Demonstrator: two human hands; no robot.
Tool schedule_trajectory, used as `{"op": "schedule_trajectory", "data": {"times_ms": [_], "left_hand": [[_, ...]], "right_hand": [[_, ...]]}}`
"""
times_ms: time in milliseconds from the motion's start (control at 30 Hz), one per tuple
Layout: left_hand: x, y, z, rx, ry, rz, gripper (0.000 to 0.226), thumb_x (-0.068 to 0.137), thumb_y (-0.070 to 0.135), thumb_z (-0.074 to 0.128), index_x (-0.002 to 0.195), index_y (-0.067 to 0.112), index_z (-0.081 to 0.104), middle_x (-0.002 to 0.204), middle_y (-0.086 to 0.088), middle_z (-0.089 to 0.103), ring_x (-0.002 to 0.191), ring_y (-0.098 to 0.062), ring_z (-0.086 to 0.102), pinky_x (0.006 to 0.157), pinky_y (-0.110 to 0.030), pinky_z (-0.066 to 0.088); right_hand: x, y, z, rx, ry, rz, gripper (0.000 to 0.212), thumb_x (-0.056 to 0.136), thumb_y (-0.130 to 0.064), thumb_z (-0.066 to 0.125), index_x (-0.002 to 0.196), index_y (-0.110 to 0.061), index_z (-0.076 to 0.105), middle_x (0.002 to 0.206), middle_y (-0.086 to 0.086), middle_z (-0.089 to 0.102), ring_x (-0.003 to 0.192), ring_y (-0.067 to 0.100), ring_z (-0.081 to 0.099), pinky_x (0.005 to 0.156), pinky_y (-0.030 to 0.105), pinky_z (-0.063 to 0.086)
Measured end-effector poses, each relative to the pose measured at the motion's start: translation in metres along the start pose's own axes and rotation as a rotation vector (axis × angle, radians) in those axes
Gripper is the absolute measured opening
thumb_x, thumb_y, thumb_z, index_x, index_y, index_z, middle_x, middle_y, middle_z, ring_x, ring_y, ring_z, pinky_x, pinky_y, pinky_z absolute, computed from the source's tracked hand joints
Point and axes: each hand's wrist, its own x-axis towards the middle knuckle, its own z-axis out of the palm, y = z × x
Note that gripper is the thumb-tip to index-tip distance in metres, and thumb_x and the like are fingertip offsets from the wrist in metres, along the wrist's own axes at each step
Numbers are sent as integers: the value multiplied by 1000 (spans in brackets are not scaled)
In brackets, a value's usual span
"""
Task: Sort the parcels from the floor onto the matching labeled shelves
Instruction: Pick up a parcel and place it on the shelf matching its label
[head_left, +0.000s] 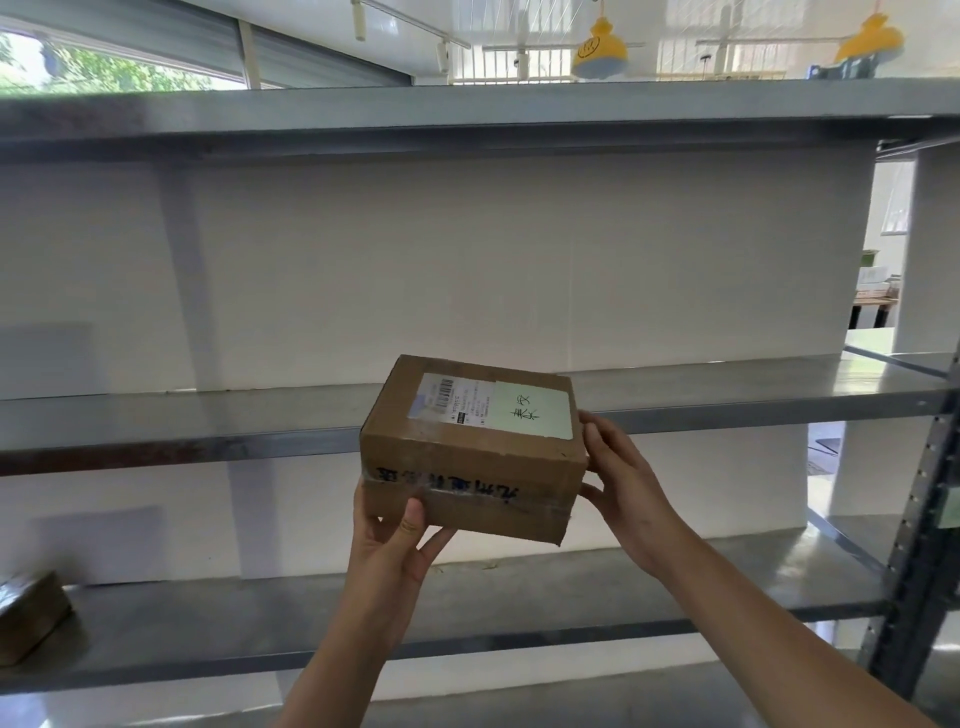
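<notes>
A brown cardboard parcel (470, 457) is held up in front of a grey metal shelf unit. On its top are a shipping label with a barcode and a pale green sticker with handwritten characters; black writing runs along its taped front side. My left hand (397, 540) grips its lower left corner from below, thumb on the front face. My right hand (626, 486) presses against its right side. The parcel hangs in front of the middle shelf (208, 415), level with that shelf's front edge.
Above is the top shelf (467, 109), below the lower shelf (519, 597), where another brown parcel (28, 618) lies at the far left. A perforated dark upright (919, 530) stands at the right. White panels back the shelves.
</notes>
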Motion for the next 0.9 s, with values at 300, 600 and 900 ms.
{"op": "schedule_trajectory", "data": {"times_ms": [300, 600, 900], "left_hand": [[-3, 13, 7, 60, 49, -17, 71, 87, 21, 61, 148, 48, 36, 131, -9, 69, 120, -33, 68, 103, -55, 53], [-11, 25, 20, 177, 357, 126, 23, 103, 34, 51, 119, 41, 36, 129, -19, 62, 121, -34, 64, 107, -51, 50], [-33, 48, 40, 235, 393, 95, 48, 101, 60, 33, 146, 47, 28, 119, 9, 56, 102, -16, 62, 75, -39, 55]], "right_hand": [[10, 9, 7, 23, 54, 19, 41, 102, -46, 44, 126, -19, 64, 134, 12, 59, 122, 23, 56, 107, 44, 38], [-2, 18, 51, 212, 61, 126, 34, 105, -38, 42, 116, -19, 68, 113, 1, 71, 117, 23, 60, 98, 37, 45], [-9, 6, 67, 121, -157, 167, 26, 104, -30, 43, 106, -24, 68, 115, 2, 70, 110, 22, 61, 90, 33, 47]]}}
